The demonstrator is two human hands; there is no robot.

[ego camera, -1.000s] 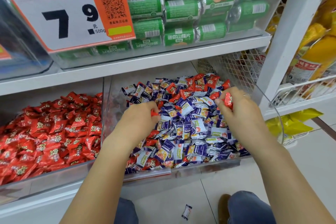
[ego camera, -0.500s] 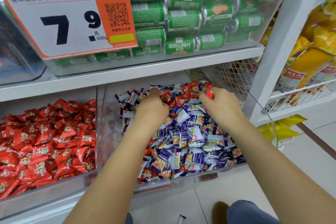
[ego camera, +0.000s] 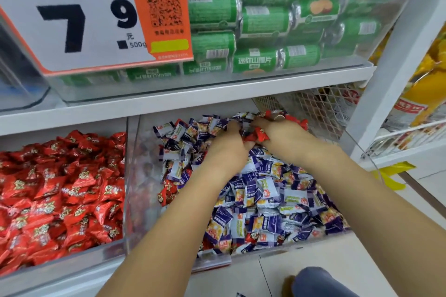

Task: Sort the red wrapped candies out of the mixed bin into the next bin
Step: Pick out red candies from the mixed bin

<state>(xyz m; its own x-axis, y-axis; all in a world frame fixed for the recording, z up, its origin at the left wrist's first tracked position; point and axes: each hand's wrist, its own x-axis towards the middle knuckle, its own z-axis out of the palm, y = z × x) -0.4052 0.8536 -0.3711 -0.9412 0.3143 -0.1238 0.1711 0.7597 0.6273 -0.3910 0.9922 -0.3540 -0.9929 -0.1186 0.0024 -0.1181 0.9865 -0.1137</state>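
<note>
The clear mixed bin holds a heap of purple-and-white candies with red wrapped candies scattered through it. Both hands are deep at the back of this bin, side by side. My right hand grips red candies, which stick out by its thumb, and more red ones lie around its fingertips. My left hand is curled into the pile with its fingers buried; what it holds is hidden. The neighbouring bin on the left is full of red candies.
A white shelf with green tube packs and a big price sign hangs low over both bins. A wire mesh panel and white upright close the right side. Floor tiles and my knee are below.
Both hands have reached further toward the back of the mixed bin and come together. The camera has moved closer to the shelf.
</note>
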